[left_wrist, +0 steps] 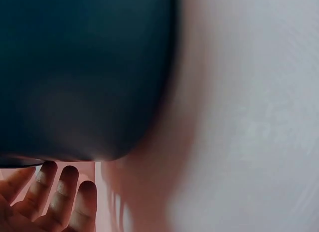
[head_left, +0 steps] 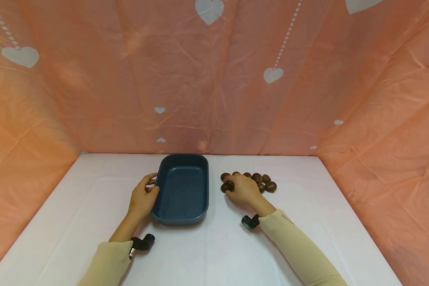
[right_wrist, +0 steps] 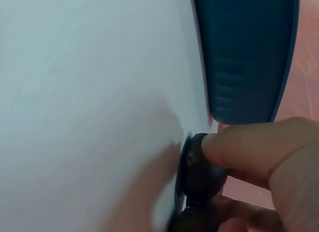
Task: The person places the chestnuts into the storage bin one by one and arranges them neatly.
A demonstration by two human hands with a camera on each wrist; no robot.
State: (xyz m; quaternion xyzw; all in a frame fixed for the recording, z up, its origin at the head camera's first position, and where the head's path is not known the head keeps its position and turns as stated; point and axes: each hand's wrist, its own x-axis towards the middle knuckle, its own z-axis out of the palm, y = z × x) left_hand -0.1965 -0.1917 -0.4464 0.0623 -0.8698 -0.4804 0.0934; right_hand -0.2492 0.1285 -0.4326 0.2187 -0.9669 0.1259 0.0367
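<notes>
A dark blue rectangular tub [head_left: 180,218] stands on the white tabletop, its bare floor visible. At its left side my left hand [head_left: 143,198] touches the wall near the rim. The left wrist view shows that hand's fingers [left_wrist: 62,192] extended and slightly spread beside the tub. To the right of the tub, my right hand [head_left: 244,188] pinches a chestnut [right_wrist: 202,169], low over the cloth, with the thumb on its near side. Several glossy brown chestnuts [head_left: 270,186] lie grouped around and behind that hand, which partly hides them.
White cloth [head_left: 207,254] covers the table. Orange drapes with pale hearts [head_left: 209,10] hang behind and along both sides. Each wrist carries a small black camera [head_left: 143,242].
</notes>
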